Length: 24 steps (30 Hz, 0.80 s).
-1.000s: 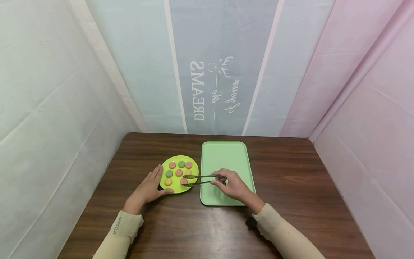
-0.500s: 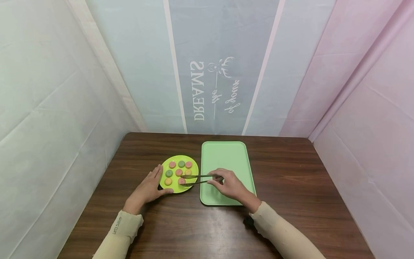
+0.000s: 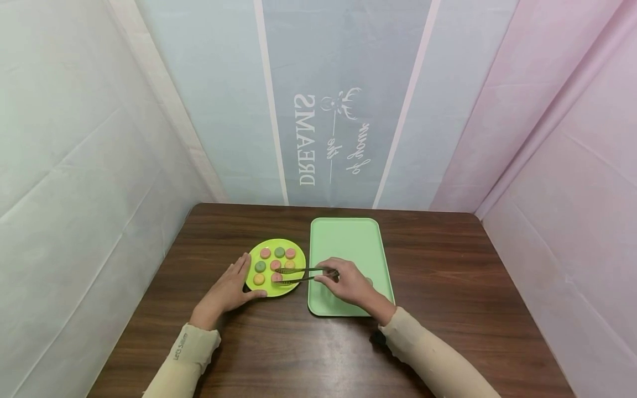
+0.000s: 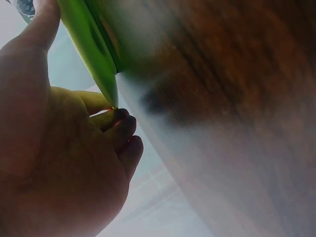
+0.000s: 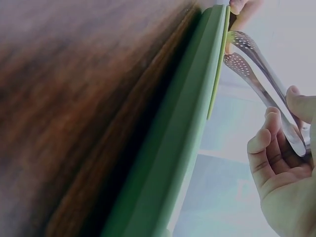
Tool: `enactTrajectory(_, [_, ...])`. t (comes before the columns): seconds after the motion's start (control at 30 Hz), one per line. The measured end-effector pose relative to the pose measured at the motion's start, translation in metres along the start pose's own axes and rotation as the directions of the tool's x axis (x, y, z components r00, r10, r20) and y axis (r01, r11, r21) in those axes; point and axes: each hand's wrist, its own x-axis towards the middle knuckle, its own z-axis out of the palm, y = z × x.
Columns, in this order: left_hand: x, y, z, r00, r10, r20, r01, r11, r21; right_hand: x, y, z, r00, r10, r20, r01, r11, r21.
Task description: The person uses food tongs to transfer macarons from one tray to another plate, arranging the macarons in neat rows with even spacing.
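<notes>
My left hand (image 3: 228, 286) rests against the left rim of a yellow-green plate (image 3: 270, 290), thumb spread toward its front edge. In the left wrist view, the fingertips (image 4: 121, 116) touch the plate's rim. My right hand (image 3: 346, 282) holds metal tongs (image 3: 311, 270) near their joined end, above a light green tray (image 3: 343, 237). The tongs' perforated tips (image 5: 239, 64) stand apart over the plate. The lower tip lies at a pink macaron (image 3: 276, 277); whether it is pinched, I cannot tell. Several pink, green and yellow macarons (image 3: 265, 253) sit on the plate.
A small round piece (image 3: 369, 281), partly hidden by my right wrist, lies on the tray. Plate and tray stand side by side on a dark wooden table (image 3: 298, 354). Fabric hangs behind (image 3: 328, 55) and on both sides.
My right hand and the tongs have shifted slightly left, and the front pink macaron has slid left with them. The small round piece on the tray has come into view. My left hand stays put.
</notes>
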Motion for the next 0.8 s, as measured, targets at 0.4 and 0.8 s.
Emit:
enactTrajectory(0.4, [-0.001,-0.002,0.005,1.0,0.002,-0.013,-0.002,1.0,0.005,0.004,-0.002,0.006,1.0,0.006,0.015,-0.005,1.0,-0.031])
enactTrajectory(0.8, [-0.002,-0.002,0.008,0.999,0.016,-0.03,-0.016,1.0,0.006,0.005,0.0,0.014,0.999,0.028,0.038,-0.026,0.998,-0.059])
